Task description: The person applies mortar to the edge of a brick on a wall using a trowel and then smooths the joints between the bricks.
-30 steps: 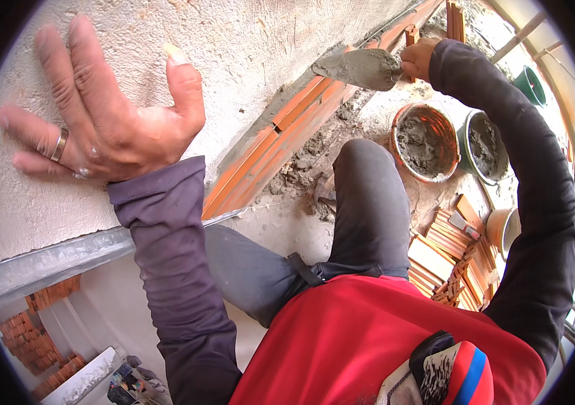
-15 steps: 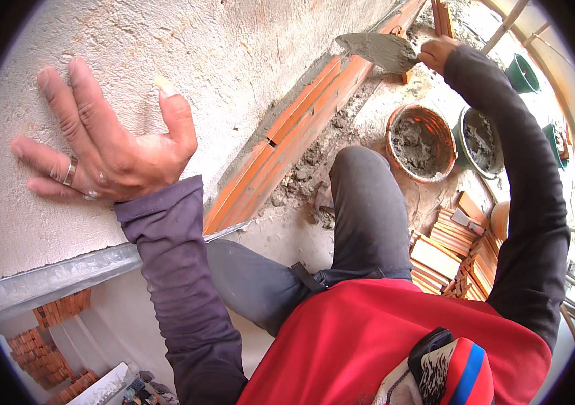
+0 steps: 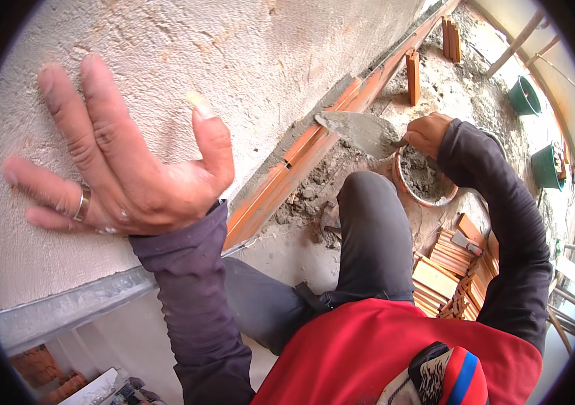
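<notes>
My left hand [image 3: 135, 169] lies against the rough, plastered wall [image 3: 233, 61], fingers spread and thumb raised, with a ring on one finger. In my right hand [image 3: 429, 133] is the handle of a mortar-smeared trowel [image 3: 360, 129]. The trowel's blade points left, its tip at the row of orange bricks [image 3: 287, 162] laid along the foot of the wall. Grey mortar shows between the bricks and the wall. Just below my right hand stands a round orange-rimmed bucket [image 3: 402, 177] with mortar [image 3: 422, 174] in it; my hand and forearm cover part of it.
Mortar droppings [image 3: 308, 192] lie beside the brick row. Stacked orange tiles [image 3: 439, 273] sit right of my knee. Upright bricks [image 3: 413, 77] stand farther off, and green buckets [image 3: 524, 98] are at the right. A metal edge strip [image 3: 75, 304] runs below my left hand.
The trowel has moved left and downward along the brick row, toward me. My left hand stays on the wall, while the whole view has shifted slightly.
</notes>
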